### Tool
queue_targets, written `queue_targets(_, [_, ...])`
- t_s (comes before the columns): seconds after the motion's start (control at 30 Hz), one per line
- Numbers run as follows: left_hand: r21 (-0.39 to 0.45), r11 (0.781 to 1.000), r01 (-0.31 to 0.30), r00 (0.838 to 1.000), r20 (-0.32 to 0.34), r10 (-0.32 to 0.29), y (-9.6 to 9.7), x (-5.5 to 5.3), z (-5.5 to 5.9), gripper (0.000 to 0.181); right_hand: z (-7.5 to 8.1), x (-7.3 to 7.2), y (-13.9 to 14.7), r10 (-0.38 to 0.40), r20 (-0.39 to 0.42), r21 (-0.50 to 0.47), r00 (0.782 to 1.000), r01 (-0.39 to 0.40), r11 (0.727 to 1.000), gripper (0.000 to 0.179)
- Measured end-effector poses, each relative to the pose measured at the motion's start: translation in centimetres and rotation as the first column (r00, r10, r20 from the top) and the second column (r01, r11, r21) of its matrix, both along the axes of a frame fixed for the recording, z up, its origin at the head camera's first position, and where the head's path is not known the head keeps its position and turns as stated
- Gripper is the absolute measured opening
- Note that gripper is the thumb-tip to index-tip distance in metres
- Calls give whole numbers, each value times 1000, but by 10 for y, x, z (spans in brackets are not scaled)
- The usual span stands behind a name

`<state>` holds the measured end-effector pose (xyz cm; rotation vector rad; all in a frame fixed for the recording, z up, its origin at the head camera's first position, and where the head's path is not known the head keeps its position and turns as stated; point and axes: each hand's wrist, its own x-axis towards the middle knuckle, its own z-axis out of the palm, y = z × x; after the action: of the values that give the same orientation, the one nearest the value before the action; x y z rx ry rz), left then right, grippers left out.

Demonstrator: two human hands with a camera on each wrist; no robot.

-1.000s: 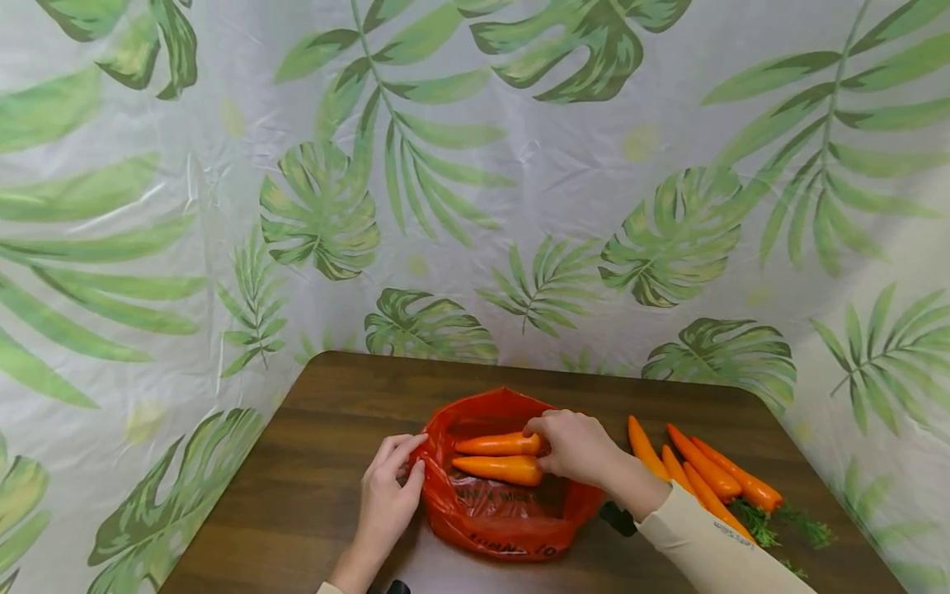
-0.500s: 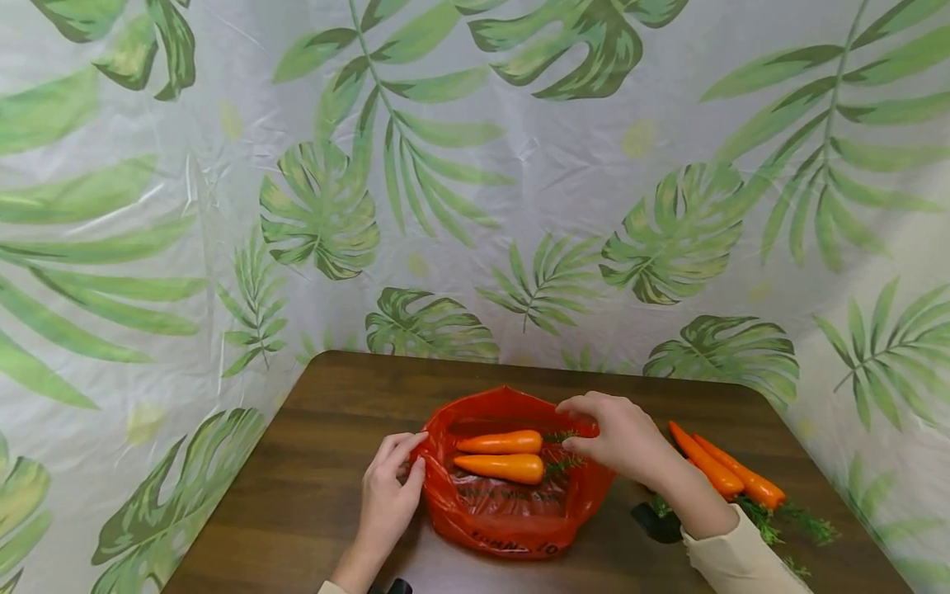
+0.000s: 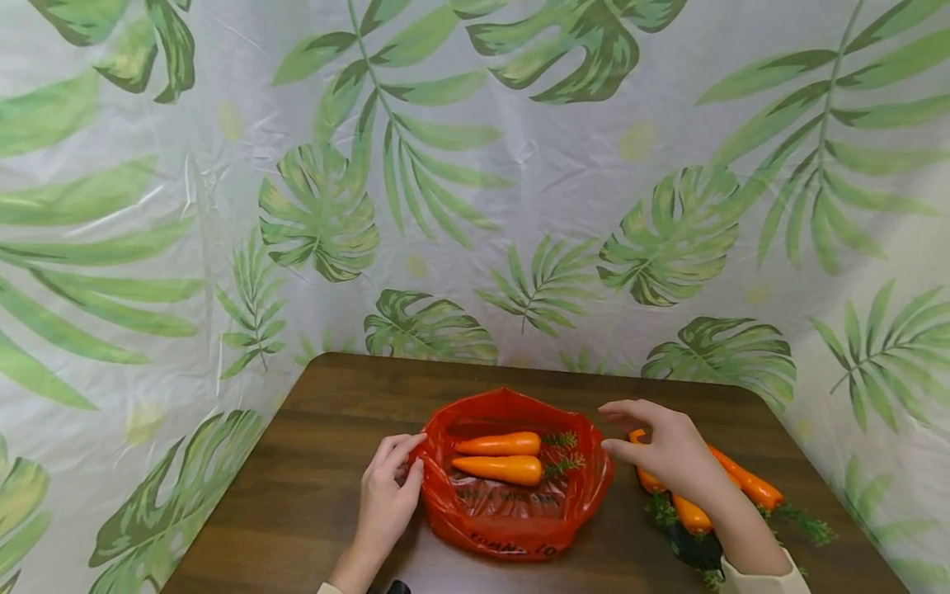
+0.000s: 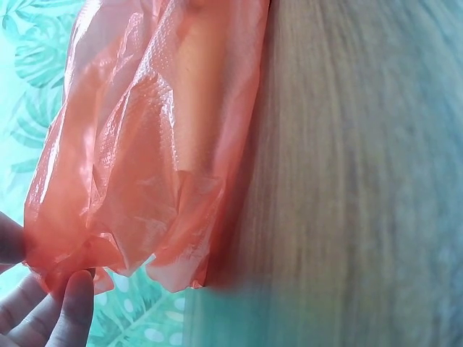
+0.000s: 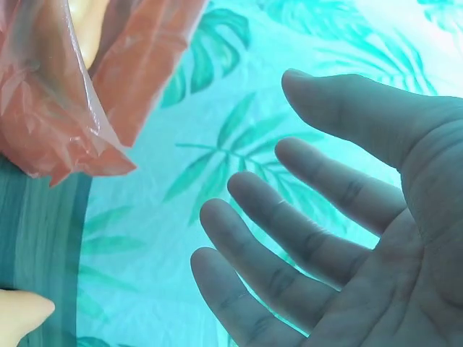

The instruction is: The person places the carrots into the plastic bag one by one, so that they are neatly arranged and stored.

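A red plastic bag stands with its mouth spread wide on the wooden table. Inside it lie two orange carrots side by side, their green tops to the right. My left hand pinches the bag's left rim between thumb and fingers; the left wrist view shows the crumpled red plastic in that grip. To the right of the bag, my right hand hovers with nothing in it, fingers spread apart in the right wrist view. Below and behind it lie several loose carrots, partly hidden by the hand and forearm.
The brown wooden table runs back to a leaf-patterned sheet hanging behind it. Green carrot tops spread toward the table's right side. A dark wrist-camera mount shows under the right wrist.
My right hand has let go of a carrot in the bag and moved right, out over the loose carrots. The left hand keeps its place on the rim.
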<state>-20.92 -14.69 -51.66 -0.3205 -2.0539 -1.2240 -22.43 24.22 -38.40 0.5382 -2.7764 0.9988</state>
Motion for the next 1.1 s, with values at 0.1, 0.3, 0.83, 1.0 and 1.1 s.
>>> queue_targets(0.1, [0,1000,-2,1000,-5,2,0,0,0,41,0,3,7,-33,1,-13,999,33,999,45])
queue_targets(0.3, [8,1000,0,1000,-13,0,0,0,-1,42,-7,8,23,-102,19,-29,995,103,994,49])
queue_targets(0.83, [-3,1000,-1,1000,-8,1,-1,0,-1,40,-51,0,48,-234,62,60,970,231,971,56])
queue_targets(1.0, [4,1000,3,1000,8,-3,1,0,-2,41,-71,-5,55,-262,66,93,963,256,962,59])
queue_targets(1.1, [3,1000,2,1000,7,-2,1,0,-2,40,-81,-9,56,-281,78,108,956,272,956,61])
